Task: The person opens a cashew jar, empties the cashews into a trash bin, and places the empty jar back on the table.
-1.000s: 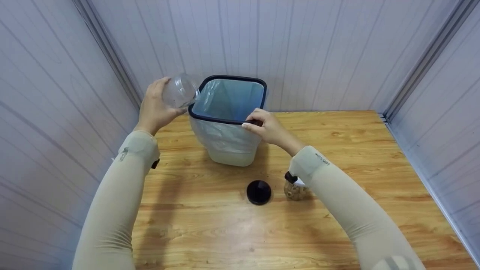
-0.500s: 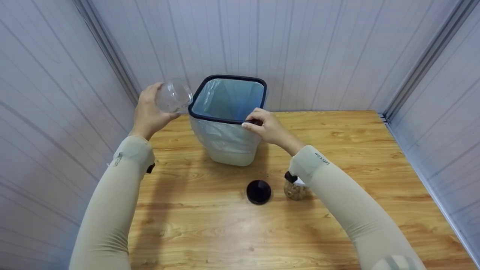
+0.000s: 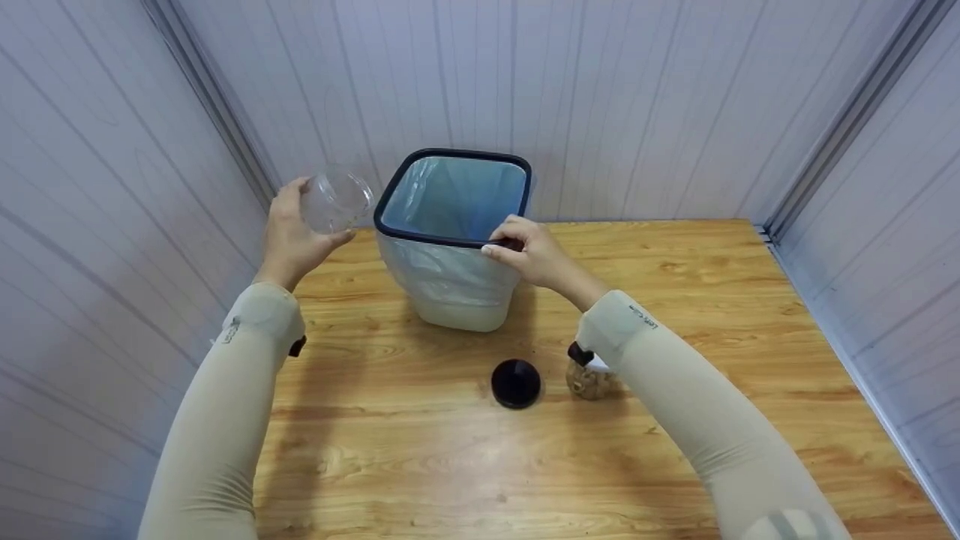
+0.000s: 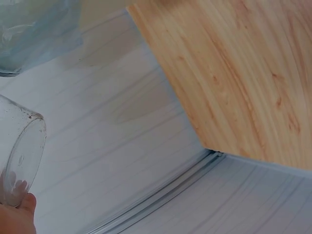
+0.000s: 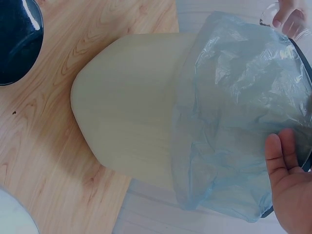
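My left hand (image 3: pixel 289 232) grips a clear jar (image 3: pixel 337 199) from the side, left of the trash bin and apart from it. The jar is tilted toward the bin, and small dark specks cling near its edge in the left wrist view. My right hand (image 3: pixel 536 251) pinches the front right corner of the black rim (image 3: pixel 442 239) of the trash bin. A translucent bluish bag (image 5: pixel 234 107) lines the bin and folds down over its outside. The bin's pale body (image 5: pixel 131 102) stands upright on the table; its bottom inside is hidden.
A round black lid (image 3: pixel 516 383) lies in front of the bin on the wooden table (image 3: pixel 420 465). Beside it stands a small white-topped jar (image 3: pixel 589 381) of light brown pieces, partly behind the right sleeve. White panel walls (image 3: pixel 637 105) enclose the back and sides.
My left hand has drawn the clear jar left and slightly down, away from the bin's rim. My right hand has stayed at the rim.
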Motion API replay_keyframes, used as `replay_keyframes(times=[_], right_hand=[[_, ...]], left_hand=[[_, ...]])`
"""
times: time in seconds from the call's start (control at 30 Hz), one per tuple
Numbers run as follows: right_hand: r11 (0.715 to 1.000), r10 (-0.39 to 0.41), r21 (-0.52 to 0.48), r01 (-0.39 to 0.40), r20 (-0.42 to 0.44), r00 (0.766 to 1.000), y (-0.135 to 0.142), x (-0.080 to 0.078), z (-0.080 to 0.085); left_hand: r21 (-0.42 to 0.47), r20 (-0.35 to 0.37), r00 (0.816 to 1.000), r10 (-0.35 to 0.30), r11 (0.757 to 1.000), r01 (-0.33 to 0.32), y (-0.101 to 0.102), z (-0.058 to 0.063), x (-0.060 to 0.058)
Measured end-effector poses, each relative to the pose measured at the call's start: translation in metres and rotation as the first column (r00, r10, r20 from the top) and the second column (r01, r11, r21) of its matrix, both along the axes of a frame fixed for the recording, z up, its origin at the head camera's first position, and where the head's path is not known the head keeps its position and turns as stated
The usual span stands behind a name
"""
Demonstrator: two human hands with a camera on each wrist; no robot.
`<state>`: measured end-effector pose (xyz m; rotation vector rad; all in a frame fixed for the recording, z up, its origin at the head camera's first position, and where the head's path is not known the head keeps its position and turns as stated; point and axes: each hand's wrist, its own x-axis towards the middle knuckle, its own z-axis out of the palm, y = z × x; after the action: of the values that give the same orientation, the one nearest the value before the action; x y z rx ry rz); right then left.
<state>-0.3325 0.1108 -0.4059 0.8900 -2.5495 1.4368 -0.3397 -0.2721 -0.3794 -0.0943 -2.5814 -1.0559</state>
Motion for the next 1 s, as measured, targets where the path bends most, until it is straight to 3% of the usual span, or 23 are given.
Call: replay_keyframes(times=[0.23, 1.0], right_hand=[[1.0, 0.002, -0.014, -0.002, -0.011, 1.0, -0.001, 0.0, 0.001], [1.0, -0.001, -0.005, 0.001, -0.008, 1.0, 0.001, 0.001, 0.002]], left_hand=[[0.06, -0.001, 1.0, 0.004, 0.998, -0.004, -0.004, -0.009, 0.002], [0.164, 0.15, 0.988, 0.027, 0.985, -0.052, -0.014, -0.046, 0.015]])
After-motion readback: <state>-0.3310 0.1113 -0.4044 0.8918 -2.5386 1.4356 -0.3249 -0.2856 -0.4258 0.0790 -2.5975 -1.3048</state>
